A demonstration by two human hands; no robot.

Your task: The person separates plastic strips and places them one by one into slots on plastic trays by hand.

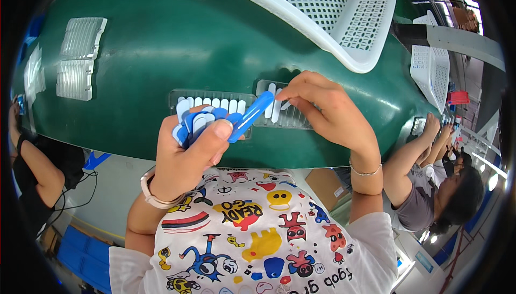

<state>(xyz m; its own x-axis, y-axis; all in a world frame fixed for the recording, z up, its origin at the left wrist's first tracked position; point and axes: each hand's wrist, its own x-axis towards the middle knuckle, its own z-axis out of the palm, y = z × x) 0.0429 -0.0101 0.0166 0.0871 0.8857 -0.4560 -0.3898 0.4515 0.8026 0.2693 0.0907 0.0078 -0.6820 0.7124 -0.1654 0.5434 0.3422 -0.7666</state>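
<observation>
With the left hand (185, 154), clasping a fanned bundle of flat, round-ended blue and white strips (200, 123) over the near part of a glossy green tabletop (134, 116). With the right hand (334, 112), reaching bent fingers close to the tip of a long, shiny blue strip (252, 115) slanting out from the left grip; cannot tell whether pinching it. Partly covering, with the bundle, a clear rectangular plastic tray (173, 100) bearing a row of white strips. Reaching also over a slotted clear plastic tray (301, 119) just beside it, with a few white strips inside.
</observation>
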